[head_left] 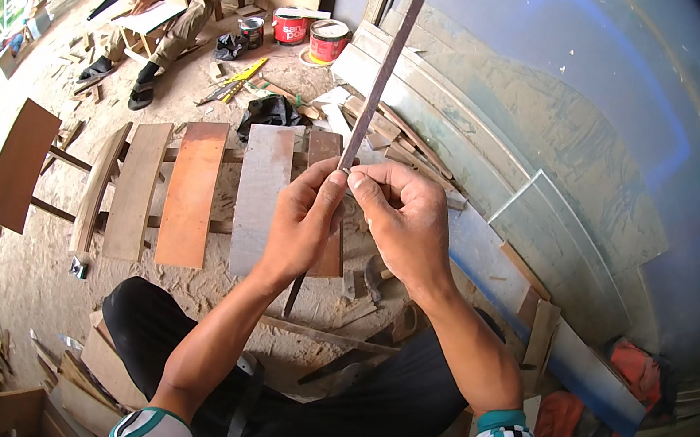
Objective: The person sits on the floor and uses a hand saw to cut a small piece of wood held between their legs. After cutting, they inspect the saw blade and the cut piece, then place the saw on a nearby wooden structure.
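Note:
A long, narrow dark strip (387, 63) stands at a slant before me, running from the top edge down past my hands. My left hand (300, 220) is closed around it, with thumb and forefinger pinching near its middle. Against the strip, the fingertips of my right hand (404, 217) are pressed together beside my left thumb. Something tiny shows between the fingertips, too small to name. Beyond my hands lie wooden boards set crosswise on two rails: a grey board (262, 197), an orange-brown board (191, 196) and a tan board (138, 189) among them.
Someone in a red top sits at the far left, a handsaw (116, 4) over a board. Paint cans (328, 41) and a yellow folding rule (244, 78) lie farther back. Large sheets (504, 142) lean at right. A hammer (375, 277) and wood scraps lie near my legs.

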### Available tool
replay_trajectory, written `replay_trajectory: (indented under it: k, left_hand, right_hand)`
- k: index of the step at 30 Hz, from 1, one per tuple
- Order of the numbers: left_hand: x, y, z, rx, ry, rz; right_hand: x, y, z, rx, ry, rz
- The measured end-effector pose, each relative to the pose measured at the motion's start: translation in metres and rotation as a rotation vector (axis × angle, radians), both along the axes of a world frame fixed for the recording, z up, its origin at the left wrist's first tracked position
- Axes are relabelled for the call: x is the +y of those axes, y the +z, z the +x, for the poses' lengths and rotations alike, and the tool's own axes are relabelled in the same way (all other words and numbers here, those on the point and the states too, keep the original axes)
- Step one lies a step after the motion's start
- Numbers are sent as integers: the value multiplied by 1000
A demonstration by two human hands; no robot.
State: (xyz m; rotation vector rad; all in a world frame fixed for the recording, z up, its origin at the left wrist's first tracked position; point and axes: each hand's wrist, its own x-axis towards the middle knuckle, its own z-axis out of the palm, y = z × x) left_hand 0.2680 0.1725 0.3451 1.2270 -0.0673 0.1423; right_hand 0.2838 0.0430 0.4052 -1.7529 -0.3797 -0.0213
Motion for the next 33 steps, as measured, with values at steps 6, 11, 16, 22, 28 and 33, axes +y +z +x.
replay_trajectory:
  k: [6,11,16,22,28,33]
  left_hand:
    - [-2,-7,4,-100,95,142]
    - [-1,-12,4,-144,169,235]
    - [1,-11,2,-122,188,260]
    - [2,-6,0,-112,195,292]
    - [12,7,-2,-22,50,56]
    - [13,5,-1,25,-36,-51]
  right_hand:
    - [0,-4,2,-12,-4,-13]
    - [1,-8,4,-37,-15,-43]
    - [2,-10,5,-28,-10,-88]
    - [5,-15,6,-79,-41,-103]
    - [10,-12,6,79,-8,4]
    - [8,-1,4,28,-16,19]
